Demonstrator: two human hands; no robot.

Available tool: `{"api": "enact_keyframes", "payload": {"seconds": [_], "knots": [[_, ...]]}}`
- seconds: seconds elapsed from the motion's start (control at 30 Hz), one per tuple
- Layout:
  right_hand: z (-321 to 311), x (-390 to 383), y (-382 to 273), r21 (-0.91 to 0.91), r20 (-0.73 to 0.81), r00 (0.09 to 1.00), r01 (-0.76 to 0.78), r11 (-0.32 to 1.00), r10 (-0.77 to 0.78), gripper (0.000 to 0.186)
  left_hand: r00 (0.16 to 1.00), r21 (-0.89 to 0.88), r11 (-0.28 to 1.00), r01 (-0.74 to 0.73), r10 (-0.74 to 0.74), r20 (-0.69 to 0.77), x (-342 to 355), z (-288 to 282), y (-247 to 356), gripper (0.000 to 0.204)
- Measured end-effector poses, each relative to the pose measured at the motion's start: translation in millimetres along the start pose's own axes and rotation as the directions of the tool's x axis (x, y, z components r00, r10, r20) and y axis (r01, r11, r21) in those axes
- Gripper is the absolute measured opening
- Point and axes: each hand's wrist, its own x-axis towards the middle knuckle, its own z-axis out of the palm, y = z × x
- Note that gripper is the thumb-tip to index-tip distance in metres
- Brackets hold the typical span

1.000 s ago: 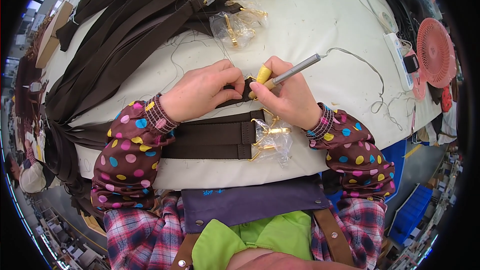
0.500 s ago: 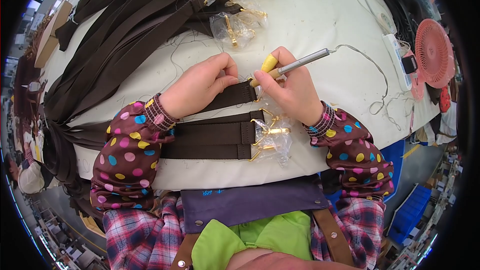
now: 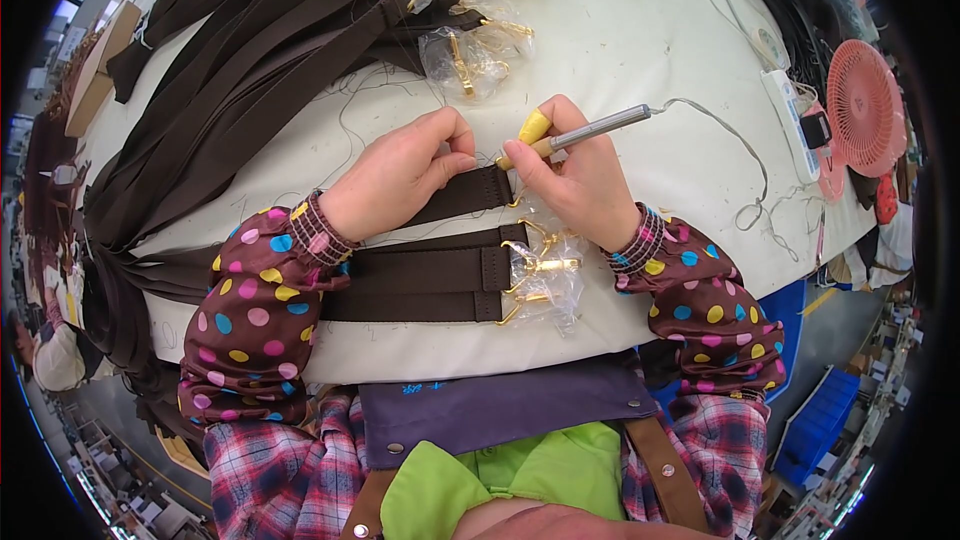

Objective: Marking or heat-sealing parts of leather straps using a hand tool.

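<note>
My left hand (image 3: 402, 172) is closed in a pinch at the upper edge of a dark brown strap (image 3: 465, 194), near its stitched end; what its fingertips hold is too small to make out. In my right hand (image 3: 583, 178) is a corded pen-shaped tool (image 3: 600, 126) with a grey metal barrel and a yellowish front part. Its tip touches or nearly touches the strap's end corner. A yellow cover (image 3: 535, 125) sits on one right finger. Just below lie more brown straps (image 3: 420, 271), their gold metal hooks (image 3: 550, 264) wrapped in clear plastic.
A long pile of brown straps (image 3: 230, 90) spreads over the white table (image 3: 620, 30) at left, with bagged gold hooks (image 3: 465, 65) at its end. On the right are a white power strip (image 3: 797, 125), a pink fan (image 3: 866, 108) and the tool's grey cord (image 3: 745, 140). Blue bins (image 3: 820, 425) stand beyond the edge.
My right hand and the pen-shaped tool have shifted slightly left. The left hand keeps its pinch in nearly the same place.
</note>
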Motion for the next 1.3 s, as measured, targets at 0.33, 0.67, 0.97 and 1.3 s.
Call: {"api": "enact_keyframes", "payload": {"seconds": [0.33, 0.67, 0.97, 1.3], "knots": [[0, 1, 2, -0.057, -0.016, 0.998, 0.059, 0.997, -0.06, 0.024, 0.997, -0.029, 0.997, 0.069, -0.068, 0.022, -1, -1, 1, 0.007], [3, 2, 8, 0.036, -0.004, 0.998, 0.066, 0.997, -0.066, 0.026, 0.969, 0.293, 0.953, -0.079, 0.142, -0.202, -3, 5, 2, 0.018], [3, 3, 8, -0.043, 0.008, 0.996, 0.094, 0.995, -0.093, 0.026, 0.968, 0.309, 0.944, -0.118, 0.18, -0.178, -2, 3, 0, 0.01], [4, 3, 10, -0.013, 0.006, 0.997, 0.075, 0.997, -0.075, 0.026, 0.974, 0.269, 0.959, -0.089, 0.14, -0.179, -1, 4, 1, 0.011]]}}
